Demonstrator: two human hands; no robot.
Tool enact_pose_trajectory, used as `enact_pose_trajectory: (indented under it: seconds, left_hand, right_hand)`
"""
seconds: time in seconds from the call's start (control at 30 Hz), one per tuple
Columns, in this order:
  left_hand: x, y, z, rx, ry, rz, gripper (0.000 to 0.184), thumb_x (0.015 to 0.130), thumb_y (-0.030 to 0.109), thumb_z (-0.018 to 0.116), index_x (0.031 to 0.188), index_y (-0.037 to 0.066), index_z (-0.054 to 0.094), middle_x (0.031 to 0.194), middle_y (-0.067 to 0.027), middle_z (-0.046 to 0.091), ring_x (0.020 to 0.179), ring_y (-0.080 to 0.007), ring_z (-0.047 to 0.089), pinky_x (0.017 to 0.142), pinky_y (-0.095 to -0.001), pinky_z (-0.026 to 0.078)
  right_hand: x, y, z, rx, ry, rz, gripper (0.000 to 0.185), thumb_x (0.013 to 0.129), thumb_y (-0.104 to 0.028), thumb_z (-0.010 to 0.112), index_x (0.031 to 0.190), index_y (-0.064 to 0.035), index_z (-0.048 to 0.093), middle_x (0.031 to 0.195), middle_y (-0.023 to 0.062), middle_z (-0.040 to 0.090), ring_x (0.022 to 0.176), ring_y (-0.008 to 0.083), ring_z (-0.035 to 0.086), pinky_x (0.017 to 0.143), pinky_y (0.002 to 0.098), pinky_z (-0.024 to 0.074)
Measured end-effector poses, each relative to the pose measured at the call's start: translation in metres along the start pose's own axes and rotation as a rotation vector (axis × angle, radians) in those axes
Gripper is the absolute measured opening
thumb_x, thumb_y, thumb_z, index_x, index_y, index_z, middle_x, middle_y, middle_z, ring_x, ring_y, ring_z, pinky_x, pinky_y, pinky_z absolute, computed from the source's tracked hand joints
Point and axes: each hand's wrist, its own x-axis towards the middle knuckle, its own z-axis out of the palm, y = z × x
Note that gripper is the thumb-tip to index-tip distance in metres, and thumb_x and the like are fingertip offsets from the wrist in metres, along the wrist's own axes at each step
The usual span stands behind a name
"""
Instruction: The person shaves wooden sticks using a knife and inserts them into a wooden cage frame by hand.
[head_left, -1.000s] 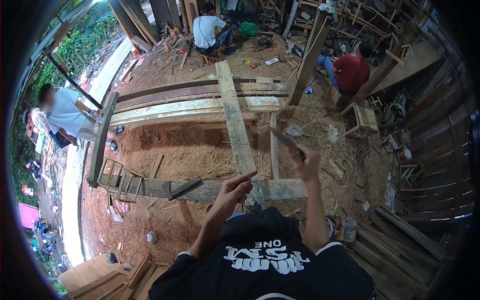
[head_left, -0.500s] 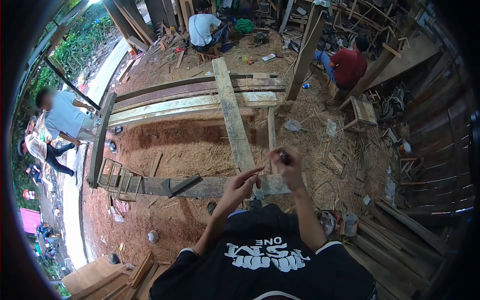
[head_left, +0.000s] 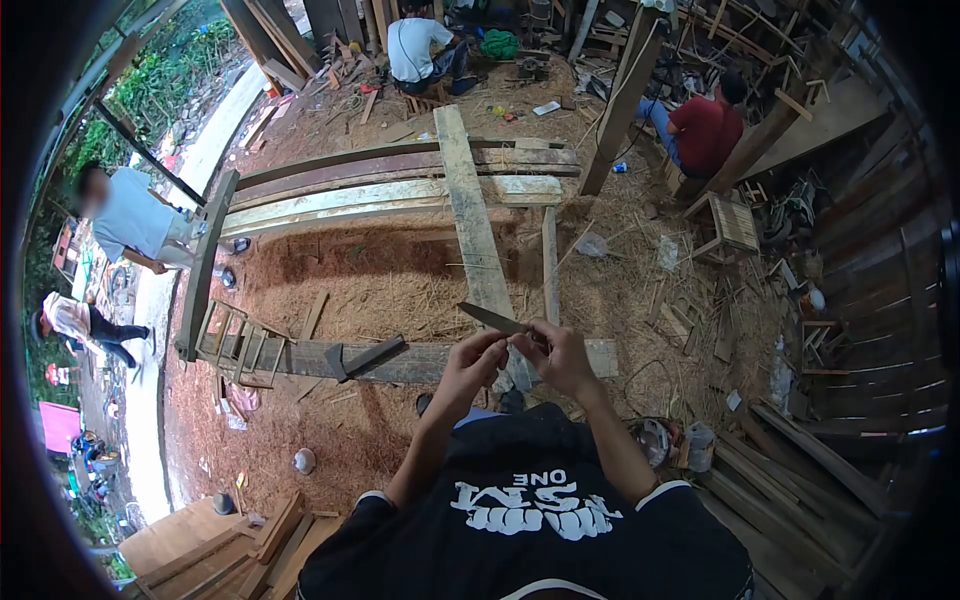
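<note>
Right hand (head_left: 556,358) clamped on knife (head_left: 492,319), blade angling over slanted plank (head_left: 470,220); left hand (head_left: 474,366) beside it, fingertips together, contents unclear. Left of both: 1 dark tool (head_left: 366,358) on beam (head_left: 420,362).

The near beam (head_left: 425,364) runs left to right before the wearer; the far beams (head_left: 350,203) lie beyond it. The left beam (head_left: 212,255) stands at their left ends. The crosswise plank (head_left: 463,190) lies on the far beams and extends back toward the near beam. The angled tool (head_left: 368,358) rests on the near beam; the slatted frame (head_left: 240,345) overlaps that beam's left part. The stool (head_left: 732,226) is located right of the post (head_left: 622,110). The knife (head_left: 493,319) is in the right hand (head_left: 556,358), right of the left hand (head_left: 474,364).
</note>
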Motion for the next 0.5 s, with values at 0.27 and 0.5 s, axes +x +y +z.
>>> enact_pose_trajectory:
  seconds: [0.27,0.5]
  left_hand:
    - [-0.002,-0.005,-0.005,-0.207,-0.045,-0.047,0.032,0.105,0.016,0.056,0.132,-0.001,0.06,0.078,0.0066,0.044,0.061,-0.0021,0.033,0.051,-0.0208,0.028]
    - [0.0,-0.008,-0.008,-0.171,-0.094,0.017,0.022,0.103,0.014,0.058,0.118,-0.002,0.065,0.078,0.0062,0.047,0.059,-0.0008,0.034,0.051,-0.0209,0.027]
  right_hand:
    - [-0.003,0.01,-0.006,-0.167,0.062,-0.274,0.051,0.092,-0.054,0.068,0.081,-0.0039,0.068,0.054,0.0092,0.051,0.047,0.0235,0.056,0.048,0.0359,0.0405]
    - [-0.002,-0.002,-0.011,-0.159,0.122,-0.234,0.051,0.091,-0.056,0.068,0.077,-0.0072,0.069,0.054,0.0089,0.056,0.051,0.0265,0.063,0.05,0.0391,0.0461]
